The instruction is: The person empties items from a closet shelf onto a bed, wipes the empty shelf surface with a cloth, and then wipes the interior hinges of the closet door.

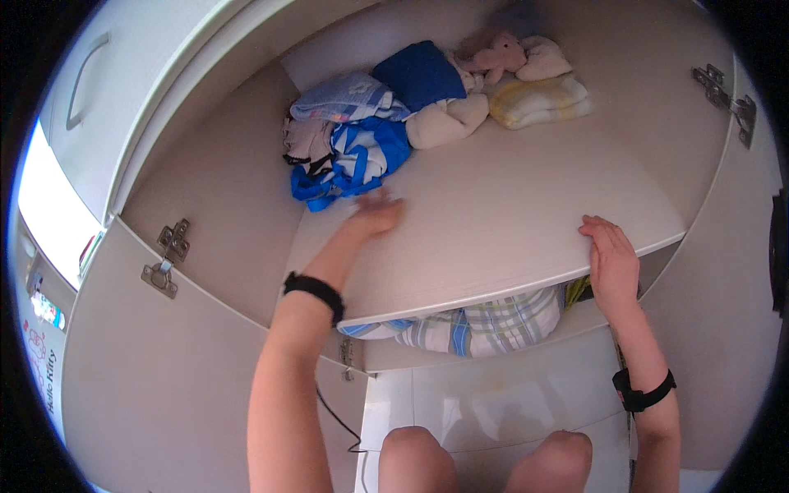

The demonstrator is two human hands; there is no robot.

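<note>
My left hand point(379, 212), blurred, reaches over the cupboard shelf point(493, 203) just in front of a bundled blue-and-white cloth item with blue straps point(363, 154). Its thumb looks apart from the fingers, and I see nothing held in it. At the shelf's front edge my right hand point(610, 265) rests with its fingertips on the board, also without an object. Behind the bundle lie a folded light-blue cloth point(345, 98), a dark blue cloth point(422, 74) and a cream folded cloth point(450, 120). A pinkish ruffled cloth point(308, 138) is at the left.
A pink plush toy point(499, 55) and a yellow-and-white folded cloth point(539, 101) sit at the back. Hinged doors, left point(166, 370) and right point(709, 345), stand open. Plaid bedding point(511, 320) fills the space below. A black cable point(336, 410) hangs by the tiled floor point(487, 400).
</note>
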